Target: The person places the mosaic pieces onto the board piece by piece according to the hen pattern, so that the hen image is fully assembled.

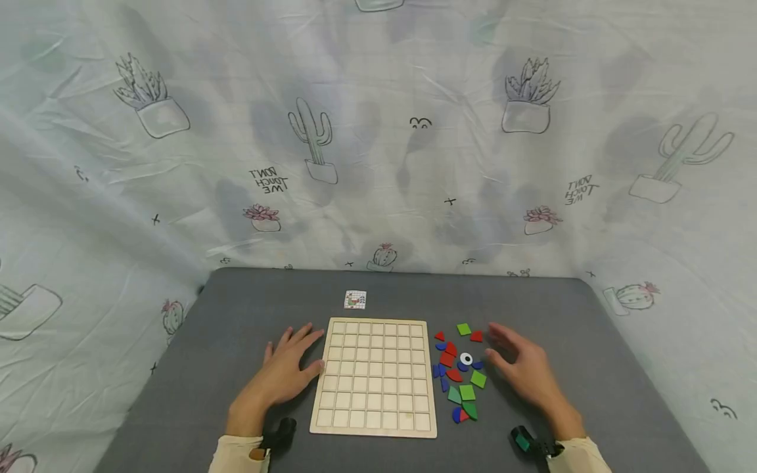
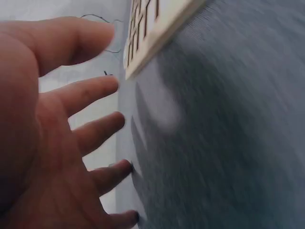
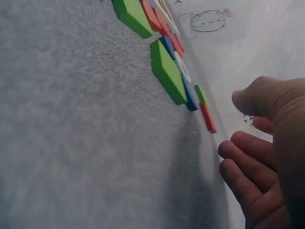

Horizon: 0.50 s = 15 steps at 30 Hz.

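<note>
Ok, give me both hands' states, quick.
Left hand: open, fingers spread, beside the board.
Right hand: open, holding nothing, beside the pieces.

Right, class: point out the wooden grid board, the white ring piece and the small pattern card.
wooden grid board (image 1: 374, 376), head view, middle of its grid.
white ring piece (image 1: 466, 359), head view, on its white rim.
small pattern card (image 1: 355, 299), head view, centre of its face.

Small card's print too tiny
</note>
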Tool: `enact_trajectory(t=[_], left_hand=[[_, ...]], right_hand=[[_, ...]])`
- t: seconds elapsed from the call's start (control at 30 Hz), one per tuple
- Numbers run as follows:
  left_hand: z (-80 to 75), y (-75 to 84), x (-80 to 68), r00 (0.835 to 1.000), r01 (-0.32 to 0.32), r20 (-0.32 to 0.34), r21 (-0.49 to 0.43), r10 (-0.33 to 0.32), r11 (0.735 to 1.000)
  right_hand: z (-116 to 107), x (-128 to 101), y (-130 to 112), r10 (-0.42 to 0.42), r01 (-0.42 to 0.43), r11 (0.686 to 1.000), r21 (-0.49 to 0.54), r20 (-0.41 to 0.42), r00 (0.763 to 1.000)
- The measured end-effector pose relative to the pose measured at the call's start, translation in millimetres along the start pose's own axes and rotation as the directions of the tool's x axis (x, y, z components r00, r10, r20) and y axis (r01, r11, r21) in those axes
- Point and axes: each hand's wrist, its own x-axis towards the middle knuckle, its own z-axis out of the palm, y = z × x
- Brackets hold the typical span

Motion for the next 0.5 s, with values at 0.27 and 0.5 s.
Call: enact_trajectory(t=[0.27, 0.5], left_hand=[[4.1, 8.5, 13.8, 1.000, -0.005, 0.014, -0.044, 0.005, 0.999], [8.5, 2.6, 20.4, 1.000, -0.002, 0.020, -0.054, 0.003, 0.999]], right_hand=[[9, 13, 6, 0.012, -0.012, 0.999, 0.041, 0.003, 1.000], [16, 24, 12, -0.021, 0.021, 0.999, 0.035, -0.005, 1.000]])
